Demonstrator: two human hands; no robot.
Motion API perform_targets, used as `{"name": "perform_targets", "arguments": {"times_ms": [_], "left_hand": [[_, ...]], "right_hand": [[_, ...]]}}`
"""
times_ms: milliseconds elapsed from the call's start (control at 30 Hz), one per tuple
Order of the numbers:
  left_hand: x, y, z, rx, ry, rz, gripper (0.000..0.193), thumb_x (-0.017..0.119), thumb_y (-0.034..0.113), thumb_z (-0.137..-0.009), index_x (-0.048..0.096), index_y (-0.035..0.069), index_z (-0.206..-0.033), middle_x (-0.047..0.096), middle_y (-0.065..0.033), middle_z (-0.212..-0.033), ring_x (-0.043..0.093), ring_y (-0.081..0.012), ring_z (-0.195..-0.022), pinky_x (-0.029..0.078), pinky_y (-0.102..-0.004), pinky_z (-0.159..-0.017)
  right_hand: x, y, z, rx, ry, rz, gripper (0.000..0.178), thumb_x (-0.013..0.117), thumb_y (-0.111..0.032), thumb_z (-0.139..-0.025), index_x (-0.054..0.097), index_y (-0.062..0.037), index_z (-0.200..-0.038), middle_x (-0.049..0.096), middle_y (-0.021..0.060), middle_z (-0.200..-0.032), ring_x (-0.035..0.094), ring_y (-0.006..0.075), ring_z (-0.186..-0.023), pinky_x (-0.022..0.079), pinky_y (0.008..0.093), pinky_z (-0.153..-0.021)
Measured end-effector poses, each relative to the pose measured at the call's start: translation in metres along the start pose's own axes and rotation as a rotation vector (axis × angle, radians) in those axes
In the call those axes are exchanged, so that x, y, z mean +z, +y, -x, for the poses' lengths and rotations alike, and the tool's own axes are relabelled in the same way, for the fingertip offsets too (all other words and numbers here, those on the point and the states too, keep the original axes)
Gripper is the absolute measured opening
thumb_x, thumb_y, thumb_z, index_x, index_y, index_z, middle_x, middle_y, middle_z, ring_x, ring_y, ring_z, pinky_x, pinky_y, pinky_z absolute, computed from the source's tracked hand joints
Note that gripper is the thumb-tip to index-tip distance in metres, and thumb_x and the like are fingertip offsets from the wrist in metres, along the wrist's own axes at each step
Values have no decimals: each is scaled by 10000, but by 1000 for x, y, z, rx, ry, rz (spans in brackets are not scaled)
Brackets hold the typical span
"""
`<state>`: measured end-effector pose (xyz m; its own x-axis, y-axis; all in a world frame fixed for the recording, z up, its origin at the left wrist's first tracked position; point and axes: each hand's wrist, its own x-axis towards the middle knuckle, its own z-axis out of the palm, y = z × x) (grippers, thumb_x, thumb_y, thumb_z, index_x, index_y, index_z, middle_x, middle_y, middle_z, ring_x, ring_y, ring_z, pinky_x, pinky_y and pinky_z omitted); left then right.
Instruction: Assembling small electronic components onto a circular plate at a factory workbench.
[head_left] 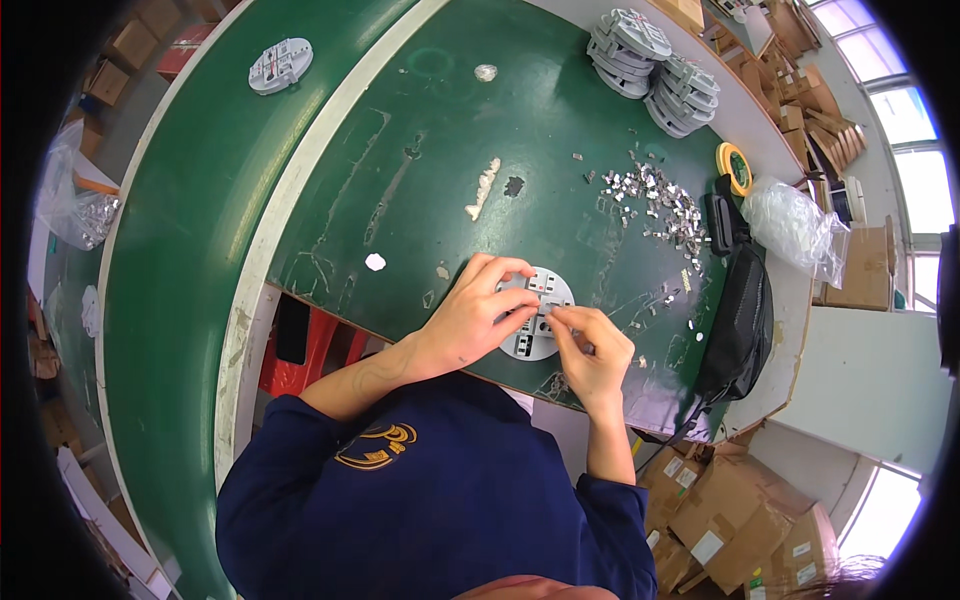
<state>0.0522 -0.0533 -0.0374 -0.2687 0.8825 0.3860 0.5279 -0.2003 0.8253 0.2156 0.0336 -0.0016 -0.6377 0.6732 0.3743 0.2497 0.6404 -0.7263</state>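
Observation:
A round grey plastic base [541, 345] with slots and small dark fittings lies on the green table near its front edge, under both hands. My left hand [478, 312] reaches over its left side, with bent fingers resting on it and steadying it. From the right, my right hand [597, 352] comes in with thumb and forefinger pinched together near the base's middle. Whatever those fingertips hold is too small to make out. Part of the base is covered by my left fingers.
Small metal pieces [655, 200] lie scattered at the right. Stacked grey bases [625, 55] stand at the back. A yellow tape roll [733, 168], clear plastic bag [790, 222] and black bag [740, 325] line the right edge. Another base [280, 66] sits on the green belt [170, 300] at left.

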Motion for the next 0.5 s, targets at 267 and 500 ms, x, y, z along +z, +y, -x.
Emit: {"name": "perform_targets", "arguments": {"times_ms": [267,500], "left_hand": [[0,-1,0,19,4,-18,129,741,78,-807,705,72,-931,580,-55,-1181,496,-257,-981,475,-346,-828],[-2,-1,2,25,11,0,131,740,68,-805,706,66,-931,590,-62,-1191,508,-257,-987,485,-340,-813]], "right_hand": [[7,3,0,-323,21,218,212,771,42,-731,673,-5,-913,697,109,-889,685,247,-665,555,316,-582],[3,-2,-2,-202,-68,220,172,746,63,-757,672,-9,-894,684,101,-866,667,213,-657,510,295,-543]]}}
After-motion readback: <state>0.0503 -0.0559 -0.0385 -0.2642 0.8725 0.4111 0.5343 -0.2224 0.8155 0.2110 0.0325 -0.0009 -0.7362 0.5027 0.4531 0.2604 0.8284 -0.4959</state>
